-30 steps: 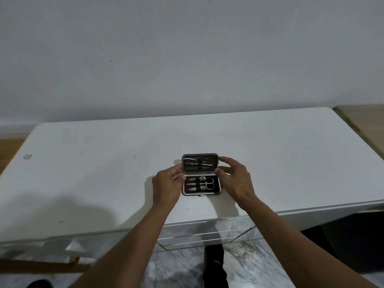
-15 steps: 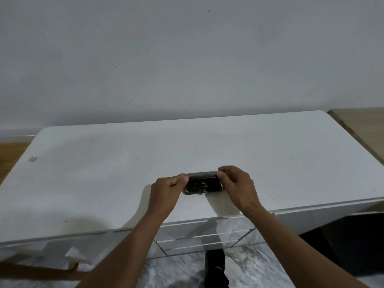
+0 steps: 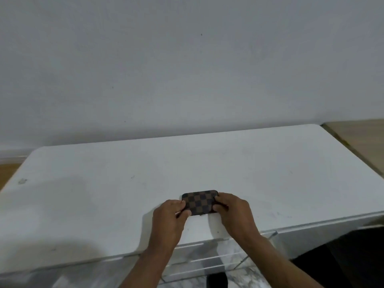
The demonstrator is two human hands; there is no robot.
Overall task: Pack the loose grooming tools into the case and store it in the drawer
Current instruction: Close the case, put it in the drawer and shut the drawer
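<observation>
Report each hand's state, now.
Left hand: closed on the checkered case, left end.
Right hand: closed on the case, right end.

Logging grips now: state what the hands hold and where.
Both hands grip the closed checkered case: left hand on its left end, right hand on its right end.

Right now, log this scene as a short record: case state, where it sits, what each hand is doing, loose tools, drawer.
case: checkered brown grooming case, lid shut
location: on the white table, near its front edge
left hand: left hand grips the case's left end
right hand: right hand grips the case's right end
loose tools: none visible on the table
drawer: clear drawer below the front edge; cannot tell if open
</observation>
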